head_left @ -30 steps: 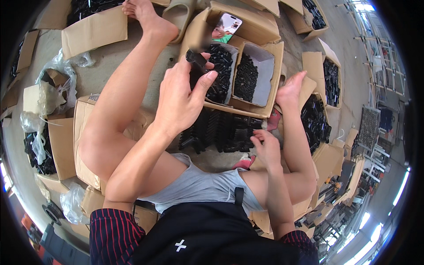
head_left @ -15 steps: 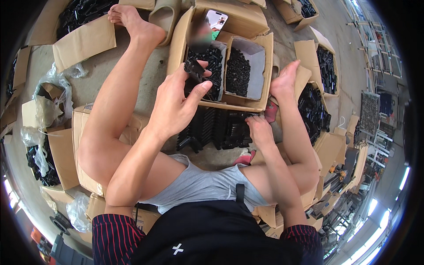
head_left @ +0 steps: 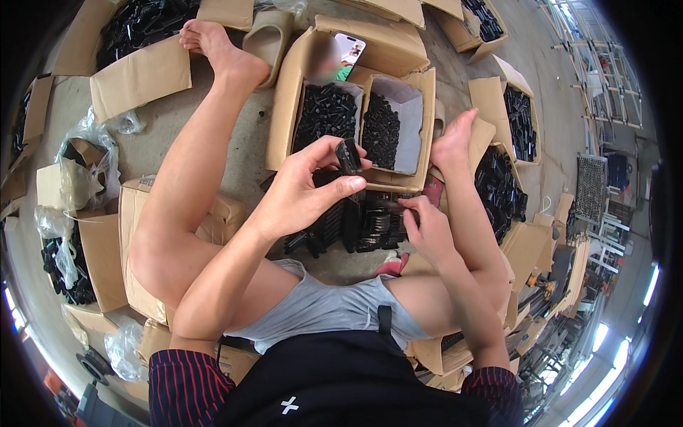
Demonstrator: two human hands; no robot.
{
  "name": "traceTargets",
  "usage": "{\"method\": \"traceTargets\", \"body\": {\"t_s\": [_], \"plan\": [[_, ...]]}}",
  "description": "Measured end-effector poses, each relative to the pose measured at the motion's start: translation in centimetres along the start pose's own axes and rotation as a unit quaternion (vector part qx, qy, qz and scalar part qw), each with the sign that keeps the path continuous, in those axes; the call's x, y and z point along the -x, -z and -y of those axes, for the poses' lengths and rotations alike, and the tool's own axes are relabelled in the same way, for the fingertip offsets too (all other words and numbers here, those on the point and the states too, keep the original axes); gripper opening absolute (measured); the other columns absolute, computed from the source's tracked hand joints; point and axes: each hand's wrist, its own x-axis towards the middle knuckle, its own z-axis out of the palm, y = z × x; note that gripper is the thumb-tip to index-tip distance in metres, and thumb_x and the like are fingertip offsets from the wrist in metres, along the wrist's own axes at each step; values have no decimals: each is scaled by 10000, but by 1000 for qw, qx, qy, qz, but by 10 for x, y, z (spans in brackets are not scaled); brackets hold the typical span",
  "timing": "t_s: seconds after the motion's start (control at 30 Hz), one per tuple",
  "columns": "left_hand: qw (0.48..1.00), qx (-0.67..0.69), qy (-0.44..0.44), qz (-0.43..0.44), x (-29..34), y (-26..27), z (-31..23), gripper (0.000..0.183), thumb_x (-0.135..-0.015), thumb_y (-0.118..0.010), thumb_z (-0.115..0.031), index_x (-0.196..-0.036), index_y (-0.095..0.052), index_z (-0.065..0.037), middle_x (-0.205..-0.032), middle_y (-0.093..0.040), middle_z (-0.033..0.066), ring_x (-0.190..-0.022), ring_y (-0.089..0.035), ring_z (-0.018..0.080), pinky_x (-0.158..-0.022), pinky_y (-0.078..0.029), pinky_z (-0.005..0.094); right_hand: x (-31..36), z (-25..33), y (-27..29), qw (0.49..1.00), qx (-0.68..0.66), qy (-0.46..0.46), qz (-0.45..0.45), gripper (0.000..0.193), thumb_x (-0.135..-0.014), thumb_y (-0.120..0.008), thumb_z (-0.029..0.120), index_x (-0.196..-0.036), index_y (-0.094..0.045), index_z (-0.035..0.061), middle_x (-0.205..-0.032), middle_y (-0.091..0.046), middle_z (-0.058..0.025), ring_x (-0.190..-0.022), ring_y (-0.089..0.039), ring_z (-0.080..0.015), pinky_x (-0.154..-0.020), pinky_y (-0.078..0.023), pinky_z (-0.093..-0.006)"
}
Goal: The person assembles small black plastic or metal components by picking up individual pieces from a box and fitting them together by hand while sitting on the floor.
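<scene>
My left hand (head_left: pixel 302 188) is raised over the near edge of the cardboard box, its fingers curled round a short black cylindrical part (head_left: pixel 348 156). Lower and to the right, my right hand (head_left: pixel 430 231) has thumb and fingers pinched at a thin dark piece (head_left: pixel 388 206), blurred, above the stacked black parts (head_left: pixel 377 231). These stacks stand in rows on the floor between my legs, partly hidden by my left hand. Two grey trays sit inside the box (head_left: pixel 282 121): the left tray holds small black pieces (head_left: pixel 327 110), the right tray smaller black bits (head_left: pixel 380 128).
A phone (head_left: pixel 350 53) leans inside the box's far end. Open cartons of black parts (head_left: pixel 498 185) stand on both sides. My bare legs flank the box. A red glove-like item (head_left: pixel 391 265) lies near my lap; clear plastic bags (head_left: pixel 78 178) are at left.
My left hand has come toward me and to the right with the black cylindrical part. My right hand has drawn back slightly from the stacks, and a thin dark piece now shows at its fingertips.
</scene>
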Motion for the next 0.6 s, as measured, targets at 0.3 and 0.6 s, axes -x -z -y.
{"method": "traceTargets", "body": {"t_s": [0.3,0.6], "plan": [[996,52,13,-74,2,-16,-1,409,-851,-809,-101,-1217,-656,-4,-1062,-726,45,-994,-654,86,-917,-530,279,-39,95,-27,903,-255,-49,-341,179,-813,-761,-50,-977,-695,-25,-912,-742,-128,-832,-714,-169,-779,-570,-280],[987,40,19,-152,5,-19,5,355,-791,-843,-36,-1114,-705,13,-986,-749,49,-934,-672,90,-884,-545,278,-57,118,-48,929,-66,52,-360,216,-724,-782,-48,-885,-656,23,-951,-740,-120,-811,-702,-275,-723,-562,-361]]}}
